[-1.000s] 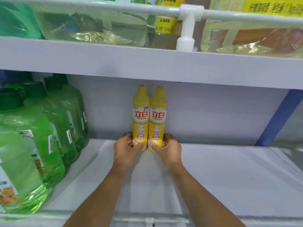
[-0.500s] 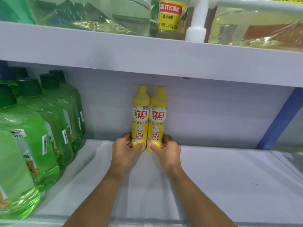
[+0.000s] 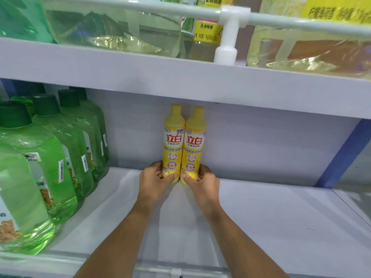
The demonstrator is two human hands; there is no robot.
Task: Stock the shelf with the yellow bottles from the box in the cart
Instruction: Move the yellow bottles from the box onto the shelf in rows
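Note:
Two yellow bottles with red lettering stand upright side by side at the back of the white shelf (image 3: 271,213), touching each other. My left hand (image 3: 153,180) grips the base of the left yellow bottle (image 3: 173,141), thumb across its front. My right hand (image 3: 204,181) grips the base of the right yellow bottle (image 3: 195,143) in the same way. Both bottoms are hidden behind my fingers. The box and the cart are out of view.
A row of big green jugs (image 3: 46,163) with dark caps fills the shelf's left side. The upper shelf board (image 3: 180,77) hangs close above the bottle caps and carries large clear jugs behind a white rail (image 3: 226,33). A blue upright (image 3: 343,155) stands at the right.
Both hands keep the same hold on the two bottles, which stay at the back wall. Only the camera has shifted slightly.

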